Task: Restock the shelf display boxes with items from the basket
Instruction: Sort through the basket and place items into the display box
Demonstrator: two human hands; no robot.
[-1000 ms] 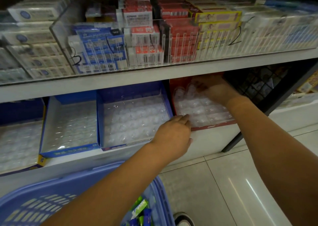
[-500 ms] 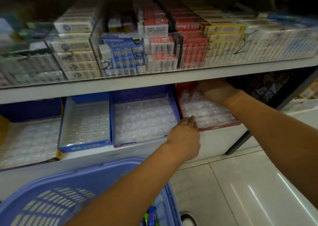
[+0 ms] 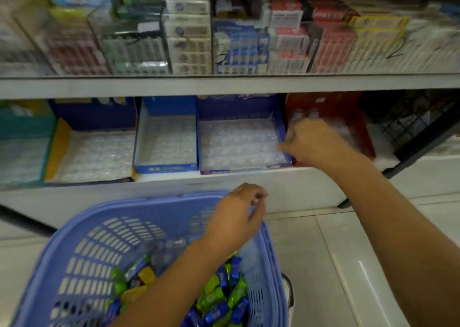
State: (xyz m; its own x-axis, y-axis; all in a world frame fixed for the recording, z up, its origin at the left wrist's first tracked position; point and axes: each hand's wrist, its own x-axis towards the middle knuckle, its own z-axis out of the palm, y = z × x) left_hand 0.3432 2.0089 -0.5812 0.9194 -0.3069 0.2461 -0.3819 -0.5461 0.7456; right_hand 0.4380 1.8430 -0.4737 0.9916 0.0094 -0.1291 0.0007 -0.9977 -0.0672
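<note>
My right hand (image 3: 315,143) is on the lower shelf at the front left corner of the red display box (image 3: 323,104). Its fingers curl down over the box's clear plastic tray (image 3: 348,133); blur hides whether they grip it. My left hand (image 3: 236,217) hovers over the far rim of the lavender basket (image 3: 149,203), fingers loosely curled, nothing in them. Green, blue and yellow packets (image 3: 219,294) lie in the basket. Left of the red box stand a purple box (image 3: 239,106), a blue box (image 3: 166,106) and a yellow-edged box (image 3: 58,147), each with a bare clear tray.
The upper shelf (image 3: 224,85) carries rows of small cartons behind a clear front. A teal box (image 3: 22,127) stands at the far left of the lower shelf. A black wire rack (image 3: 410,120) is right of the red box. My shoe (image 3: 288,294) is on white floor tiles.
My left hand has left the front edge of the purple box and dropped to the basket. My right hand has drawn from the back of the red box to its front left corner. The view tilted down.
</note>
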